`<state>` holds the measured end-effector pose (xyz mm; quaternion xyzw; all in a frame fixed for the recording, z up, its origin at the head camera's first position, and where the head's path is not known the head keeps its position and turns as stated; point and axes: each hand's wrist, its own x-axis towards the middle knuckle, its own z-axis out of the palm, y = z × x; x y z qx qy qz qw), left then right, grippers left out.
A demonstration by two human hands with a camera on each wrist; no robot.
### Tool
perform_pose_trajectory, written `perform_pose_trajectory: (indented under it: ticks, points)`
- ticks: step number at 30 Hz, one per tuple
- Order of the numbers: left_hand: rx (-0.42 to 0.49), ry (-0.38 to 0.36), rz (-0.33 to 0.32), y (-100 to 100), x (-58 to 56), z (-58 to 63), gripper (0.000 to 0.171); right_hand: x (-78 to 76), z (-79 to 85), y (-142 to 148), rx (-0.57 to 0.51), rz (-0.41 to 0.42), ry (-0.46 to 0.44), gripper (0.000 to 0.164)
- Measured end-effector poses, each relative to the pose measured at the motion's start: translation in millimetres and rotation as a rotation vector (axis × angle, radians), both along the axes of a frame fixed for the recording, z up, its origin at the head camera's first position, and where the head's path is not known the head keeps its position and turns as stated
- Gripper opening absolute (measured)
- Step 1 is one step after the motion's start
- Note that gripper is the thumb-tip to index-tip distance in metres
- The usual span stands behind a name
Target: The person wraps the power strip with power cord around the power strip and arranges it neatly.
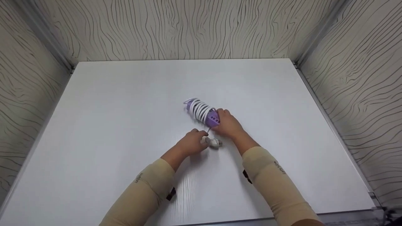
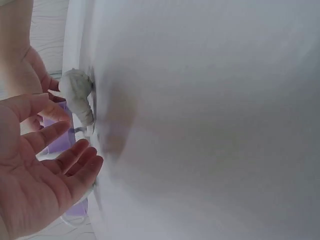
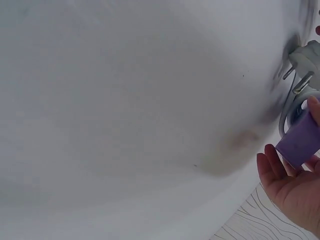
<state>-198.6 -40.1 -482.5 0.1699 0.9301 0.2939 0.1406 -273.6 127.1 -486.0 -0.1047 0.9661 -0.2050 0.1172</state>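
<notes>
A purple power strip (image 1: 213,119) with its white cord (image 1: 201,110) wound round it in several turns lies slanted near the middle of the table. My right hand (image 1: 228,124) grips its near end; in the right wrist view the thumb is above the purple end (image 3: 300,140) and the fingers are below. Close by on the left, my left hand (image 1: 193,142) pinches the loose stretch of cord between thumb and index finger, its other fingers loosely bent. The white plug (image 1: 214,143) sits beside that hand, low over the table, with its metal pins (image 3: 303,83) showing in the right wrist view.
Under both hands spreads a white tabletop (image 1: 125,103). Wood-grain panels (image 1: 188,28) enclose it at the back and both sides, with metal posts at the rear corners. A dark strap piece (image 1: 171,194) shows below the left sleeve.
</notes>
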Motion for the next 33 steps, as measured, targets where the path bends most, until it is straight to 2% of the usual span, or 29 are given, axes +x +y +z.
perform_pose_trajectory:
  ticks: [5,12,17,26,33]
  points:
    - [0.012,0.006,0.026,-7.0,-4.3,4.0,0.037,-1.4,-2.4,1.8,-0.020,-0.006,-0.002,0.080]
    - [-0.006,0.000,0.020,-14.2,-7.3,3.9,0.036,-2.3,-1.9,6.4,-0.061,0.018,-0.035,0.066]
    - [0.000,-0.011,0.037,-18.9,-8.4,4.3,0.037,-3.9,0.4,16.6,-0.102,0.115,-0.037,0.061]
    - [0.004,-0.054,0.069,-21.8,-9.4,8.6,0.037,-3.4,5.1,31.7,-0.132,0.313,-0.106,0.058]
    - [0.016,-0.048,0.070,-21.5,-11.7,6.8,0.037,-1.9,9.5,32.0,-0.104,0.326,-0.089,0.061]
